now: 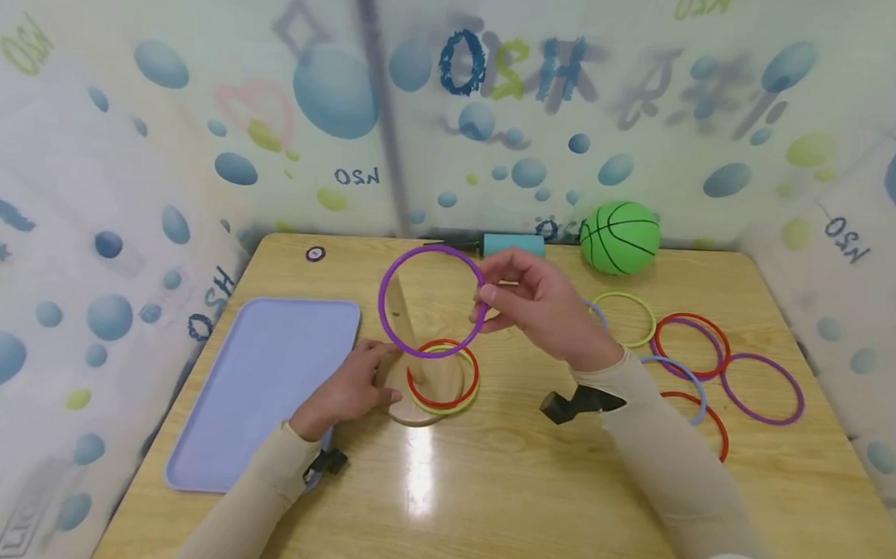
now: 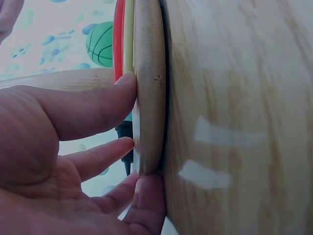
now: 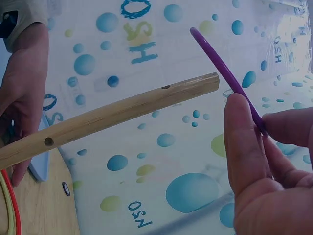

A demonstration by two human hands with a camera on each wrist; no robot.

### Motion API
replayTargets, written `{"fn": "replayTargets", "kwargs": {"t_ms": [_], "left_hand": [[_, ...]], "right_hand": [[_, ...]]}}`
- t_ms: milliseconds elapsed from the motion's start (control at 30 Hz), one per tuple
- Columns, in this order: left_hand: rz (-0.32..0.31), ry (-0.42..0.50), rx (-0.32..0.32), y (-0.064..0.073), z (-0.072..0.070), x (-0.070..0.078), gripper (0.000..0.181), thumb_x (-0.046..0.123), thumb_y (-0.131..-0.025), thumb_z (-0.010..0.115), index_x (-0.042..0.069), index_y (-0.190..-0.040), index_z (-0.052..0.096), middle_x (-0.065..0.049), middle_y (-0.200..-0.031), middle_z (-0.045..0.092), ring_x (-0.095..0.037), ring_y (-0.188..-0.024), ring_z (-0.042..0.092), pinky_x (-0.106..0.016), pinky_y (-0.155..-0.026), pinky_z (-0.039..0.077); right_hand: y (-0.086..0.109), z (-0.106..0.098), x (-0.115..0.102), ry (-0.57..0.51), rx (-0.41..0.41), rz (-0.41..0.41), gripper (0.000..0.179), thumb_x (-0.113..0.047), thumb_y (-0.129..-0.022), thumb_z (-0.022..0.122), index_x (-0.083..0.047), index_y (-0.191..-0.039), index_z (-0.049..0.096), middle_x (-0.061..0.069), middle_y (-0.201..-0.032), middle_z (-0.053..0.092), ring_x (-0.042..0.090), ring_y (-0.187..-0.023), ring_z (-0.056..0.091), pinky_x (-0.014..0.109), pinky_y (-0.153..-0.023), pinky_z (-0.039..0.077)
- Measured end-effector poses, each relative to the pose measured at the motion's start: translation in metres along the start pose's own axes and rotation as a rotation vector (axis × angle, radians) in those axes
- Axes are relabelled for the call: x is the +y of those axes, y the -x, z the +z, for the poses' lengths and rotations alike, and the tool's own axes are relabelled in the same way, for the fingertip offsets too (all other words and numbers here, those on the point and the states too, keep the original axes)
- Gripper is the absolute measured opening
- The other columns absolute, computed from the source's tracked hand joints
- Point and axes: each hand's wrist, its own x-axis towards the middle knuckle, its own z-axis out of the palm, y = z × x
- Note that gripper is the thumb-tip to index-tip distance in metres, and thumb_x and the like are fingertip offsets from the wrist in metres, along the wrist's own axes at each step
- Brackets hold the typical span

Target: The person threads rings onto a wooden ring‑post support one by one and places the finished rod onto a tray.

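While the right hand point(image 1: 534, 307) pinched the purple ring point(image 3: 216, 61) between thumb and fingertips, the left hand point(image 1: 352, 384) had its fingers spread and fairly straight, tips against the edge of the base point(image 1: 410, 413), pressing it rather than clasping it. From where I stood, the purple ring hung just beyond the top of the peg point(image 3: 122, 110), tilted, not round it. Lower down, a red ring point(image 1: 477, 372) and a yellow ring point(image 1: 448, 411) lay round the peg's foot, red on top, both on the base.

Step in hand, my judgement: stacking, third ring poised for the peg. Next move called for centring the purple ring on the tip, levelling it, lowering it, then loosening the right fingers; the left probably needed only to steady the base. Off-centre, the ring could snag the tip.

Further out: tray point(image 1: 263, 388) beside the left hand, spare rings point(image 1: 728, 350) off to the right, some overlapping. Ball point(image 1: 621, 237) and what looked like a pump point(image 1: 513, 246) sat at the far edge of the table point(image 1: 498, 498).
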Motion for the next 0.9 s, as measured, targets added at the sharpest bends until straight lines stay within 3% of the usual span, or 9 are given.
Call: {"fn": "replayTargets", "kwargs": {"t_ms": [200,400,600,900], "left_hand": [[0.019,-0.006,0.012,0.002,-0.002,0.000,0.076,0.011,-0.091,0.083,0.004,-0.158,0.048,-0.028,-0.148,0.048,-0.042,-0.128,0.052,-0.059,-0.107,0.046],[0.025,0.009,0.013,0.003,-0.004,0.000,0.078,0.010,-0.090,0.083,0.010,-0.159,0.048,-0.028,-0.152,0.048,-0.044,-0.136,0.049,-0.062,-0.111,0.044],[0.030,-0.002,0.022,0.003,-0.002,-0.001,0.069,0.009,-0.089,0.082,0.004,-0.152,0.055,-0.029,-0.150,0.050,-0.044,-0.135,0.049,-0.061,-0.110,0.044],[0.028,-0.006,0.019,0.001,-0.001,-0.002,0.067,0.010,-0.090,0.083,0.005,-0.151,0.055,-0.029,-0.148,0.050,-0.045,-0.135,0.051,-0.061,-0.112,0.043]], "right_hand": [[-0.017,0.014,0.010,-0.096,0.000,-0.025,0.019,-0.001,-0.104,0.062,-0.008,-0.121,0.065,0.007,-0.100,0.068,0.020,-0.085,0.074,0.044,-0.079,0.066],[-0.025,0.021,0.028,-0.102,0.006,0.075,0.018,-0.001,-0.105,0.060,-0.006,-0.122,0.063,0.006,-0.100,0.067,0.019,-0.086,0.074,0.047,-0.082,0.065],[-0.023,0.017,0.052,-0.081,0.032,0.155,0.015,-0.002,-0.105,0.060,-0.006,-0.120,0.062,0.007,-0.099,0.065,0.018,-0.086,0.073,0.045,-0.079,0.065],[-0.013,0.004,0.084,-0.057,0.078,0.263,0.018,-0.004,-0.104,0.063,0.000,-0.121,0.061,0.009,-0.104,0.063,0.022,-0.092,0.074,0.053,-0.085,0.063]]}}
